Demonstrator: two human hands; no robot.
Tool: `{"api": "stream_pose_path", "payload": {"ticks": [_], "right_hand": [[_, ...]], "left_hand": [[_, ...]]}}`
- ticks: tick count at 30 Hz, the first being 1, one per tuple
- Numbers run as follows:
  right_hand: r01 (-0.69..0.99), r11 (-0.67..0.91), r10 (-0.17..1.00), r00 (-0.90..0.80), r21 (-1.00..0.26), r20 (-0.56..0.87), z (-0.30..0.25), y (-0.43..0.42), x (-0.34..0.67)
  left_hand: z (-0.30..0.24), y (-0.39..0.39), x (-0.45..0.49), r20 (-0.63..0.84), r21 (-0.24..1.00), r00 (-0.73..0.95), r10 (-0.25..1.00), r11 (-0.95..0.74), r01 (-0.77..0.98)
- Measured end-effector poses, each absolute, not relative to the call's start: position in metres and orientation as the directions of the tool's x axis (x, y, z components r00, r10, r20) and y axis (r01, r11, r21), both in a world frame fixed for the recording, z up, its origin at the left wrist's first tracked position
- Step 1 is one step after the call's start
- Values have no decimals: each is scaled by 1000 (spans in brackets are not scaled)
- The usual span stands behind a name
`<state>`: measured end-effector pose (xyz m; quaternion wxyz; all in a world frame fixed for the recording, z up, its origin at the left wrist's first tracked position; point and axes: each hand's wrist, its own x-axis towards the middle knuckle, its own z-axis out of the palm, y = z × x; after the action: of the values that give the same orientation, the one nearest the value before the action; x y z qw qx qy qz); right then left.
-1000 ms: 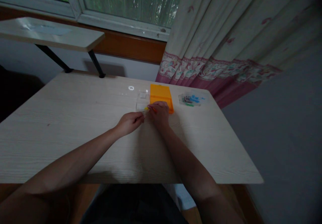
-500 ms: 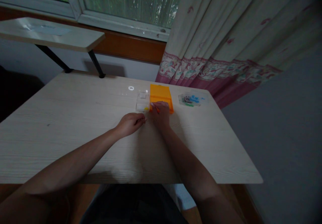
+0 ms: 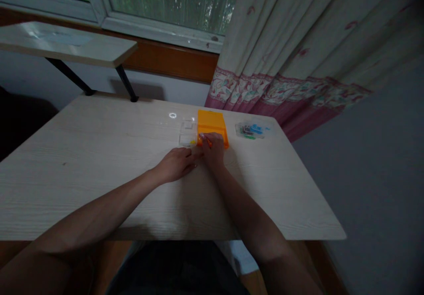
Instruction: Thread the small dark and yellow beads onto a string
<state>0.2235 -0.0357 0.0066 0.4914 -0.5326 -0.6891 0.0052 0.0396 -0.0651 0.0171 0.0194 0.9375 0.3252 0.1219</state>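
My left hand (image 3: 177, 162) rests on the pale wooden table (image 3: 99, 162), fingers loosely curled, its tips close to my right hand. My right hand (image 3: 213, 148) lies at the near edge of an orange flat box (image 3: 211, 122), pinching a thin orange-red stick I cannot name. A small clear lidded case (image 3: 187, 134) with a tiny yellow piece in it sits just left of the orange box, beyond my left fingertips. What, if anything, my left hand holds stays hidden.
A clear bag of blue, green and dark small parts (image 3: 251, 130) lies right of the orange box. A second small table (image 3: 66, 47) stands at the back left under the window. A curtain (image 3: 298, 56) hangs behind the table's far right corner.
My right hand has moved slightly away from me onto the orange box's near edge. My left hand has slid a little right and flattened toward the right hand.
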Motion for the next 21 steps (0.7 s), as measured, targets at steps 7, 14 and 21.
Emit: {"api": "stream_pose_path", "payload": {"ticks": [7, 14, 21], "right_hand": [[744, 415, 748, 50, -525, 662, 6, -36, 223], [733, 430, 743, 45, -527, 668, 5, -36, 223], [725, 415, 757, 61, -550, 651, 5, -35, 223]], "left_hand": [[14, -65, 41, 228, 83, 762, 606, -792, 604], [16, -67, 40, 236, 212, 709, 664, -747, 630], [17, -66, 39, 254, 364, 673, 694, -714, 599]]}}
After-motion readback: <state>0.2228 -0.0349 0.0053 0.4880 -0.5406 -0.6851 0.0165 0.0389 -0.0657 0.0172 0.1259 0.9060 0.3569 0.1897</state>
